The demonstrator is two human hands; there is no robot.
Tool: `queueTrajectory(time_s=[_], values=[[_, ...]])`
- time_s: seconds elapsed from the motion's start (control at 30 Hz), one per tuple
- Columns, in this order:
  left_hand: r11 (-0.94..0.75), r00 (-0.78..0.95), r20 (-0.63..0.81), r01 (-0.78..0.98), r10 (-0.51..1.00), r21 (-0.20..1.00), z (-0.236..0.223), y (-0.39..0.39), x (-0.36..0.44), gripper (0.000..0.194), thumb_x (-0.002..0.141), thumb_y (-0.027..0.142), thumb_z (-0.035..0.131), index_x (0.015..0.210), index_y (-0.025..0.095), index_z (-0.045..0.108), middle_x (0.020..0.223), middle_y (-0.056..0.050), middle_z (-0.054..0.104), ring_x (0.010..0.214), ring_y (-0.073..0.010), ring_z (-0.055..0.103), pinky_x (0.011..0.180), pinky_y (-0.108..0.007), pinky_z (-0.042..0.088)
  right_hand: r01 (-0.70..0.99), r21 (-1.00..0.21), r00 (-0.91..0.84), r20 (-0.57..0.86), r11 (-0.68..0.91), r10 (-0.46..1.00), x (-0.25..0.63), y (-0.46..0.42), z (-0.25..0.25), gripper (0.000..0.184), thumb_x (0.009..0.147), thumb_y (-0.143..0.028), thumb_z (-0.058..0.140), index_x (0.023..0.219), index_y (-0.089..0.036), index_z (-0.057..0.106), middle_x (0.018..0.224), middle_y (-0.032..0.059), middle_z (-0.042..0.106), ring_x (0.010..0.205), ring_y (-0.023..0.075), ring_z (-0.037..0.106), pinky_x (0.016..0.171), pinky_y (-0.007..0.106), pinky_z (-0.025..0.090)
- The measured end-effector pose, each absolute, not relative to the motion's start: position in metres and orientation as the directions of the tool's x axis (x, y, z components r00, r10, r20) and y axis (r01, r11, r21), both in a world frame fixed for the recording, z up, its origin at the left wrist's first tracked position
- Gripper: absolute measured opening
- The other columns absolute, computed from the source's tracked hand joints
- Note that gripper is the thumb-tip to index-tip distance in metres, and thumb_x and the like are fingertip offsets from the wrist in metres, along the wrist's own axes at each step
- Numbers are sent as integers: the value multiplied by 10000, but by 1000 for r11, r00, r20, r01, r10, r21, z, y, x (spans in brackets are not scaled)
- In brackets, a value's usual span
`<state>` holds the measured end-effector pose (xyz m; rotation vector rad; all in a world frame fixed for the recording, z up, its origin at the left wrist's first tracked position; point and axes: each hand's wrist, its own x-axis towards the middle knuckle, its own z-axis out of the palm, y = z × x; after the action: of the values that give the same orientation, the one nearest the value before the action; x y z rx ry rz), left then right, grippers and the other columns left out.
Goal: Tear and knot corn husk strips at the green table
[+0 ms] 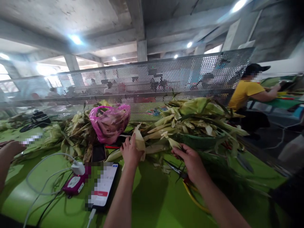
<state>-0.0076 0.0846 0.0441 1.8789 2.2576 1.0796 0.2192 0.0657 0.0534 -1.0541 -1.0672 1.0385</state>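
Observation:
My left hand (131,152) has its fingers closed around a pale, wide corn husk (140,141) that stands up from the pile. A small bundle of corn husk (173,143), with a knotted or frayed pale tip, is pinched in my right hand (190,160). Under the right hand lie scissors (177,167) with dark blades and a yellow handle, partly hidden by it. Behind both hands spreads a large heap of dried corn husks (190,122). A pink plastic bag (109,123) full of husks stands beyond my left hand.
On the green table (152,202) lie a lit phone (105,186) on a cable, a purple power strip (74,185) with a white plug, and a dark phone (98,153). Another person's hand (11,148) is at left. A perforated metal screen (142,82) runs behind. A person in yellow (247,91) sits right.

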Motion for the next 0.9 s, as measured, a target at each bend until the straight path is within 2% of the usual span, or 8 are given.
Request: queueTrajectory(time_s=[0.1,0.2,0.3,0.4,0.47,0.57,0.73,0.9], values=[[-32,-242,438,846,866,531,39,90,-4,777,678,95,637,1400,274,413,1397,-146,421,1199,-319,480,984,-428,361,-102,-976,170,174,193,970,218,64,54,245,655,-394,766,792,-205,693,686,-1,663,640,167,541,633,281,411],[-145,-216,512,805,831,575,39,96,2,693,732,-9,475,1386,214,437,1311,-134,485,1223,-245,467,1020,-331,362,-94,-973,180,192,211,965,218,63,56,266,643,-405,774,789,-197,693,698,0,665,654,166,544,634,273,415],[-203,-247,557,755,793,623,41,96,20,693,724,-48,431,1370,202,449,1272,-115,512,1168,-214,505,1028,-312,369,-135,-970,187,175,202,967,219,63,58,281,627,-397,792,804,-201,695,723,-9,677,694,168,564,667,270,425],[-293,-193,563,695,804,657,40,93,48,651,745,-24,440,1343,229,479,1289,-109,515,1184,-219,500,1026,-326,382,-159,-966,203,168,202,965,221,65,58,302,621,-384,806,838,-205,696,732,-16,681,707,166,572,687,272,427],[-365,1,518,710,855,602,35,90,64,646,756,22,485,1358,256,466,1283,-107,536,1156,-233,520,1020,-358,395,-146,-963,217,190,225,957,223,66,57,292,629,-379,807,835,-207,692,735,-21,680,708,161,572,694,270,425],[-411,190,436,763,880,498,26,87,76,590,781,128,545,1357,236,474,1259,-131,563,1188,-288,497,1090,-479,299,-104,-960,210,236,261,949,225,67,55,280,654,-384,801,844,-213,684,753,-22,679,725,163,574,706,272,425],[-424,265,396,813,879,398,19,86,70,562,829,221,530,1383,235,434,1295,-133,543,1215,-292,477,1102,-536,263,-5,-952,110,304,306,946,220,61,58,272,711,-390,774,900,-217,683,789,-16,673,747,157,564,734,265,431],[-423,284,375,829,882,366,15,86,74,451,870,273,492,1316,209,518,1254,-133,577,1194,-293,499,1126,-578,196,-23,-959,-62,284,283,957,196,55,78,256,716,-359,776,904,-208,691,823,-9,673,772,156,577,745,251,447]])
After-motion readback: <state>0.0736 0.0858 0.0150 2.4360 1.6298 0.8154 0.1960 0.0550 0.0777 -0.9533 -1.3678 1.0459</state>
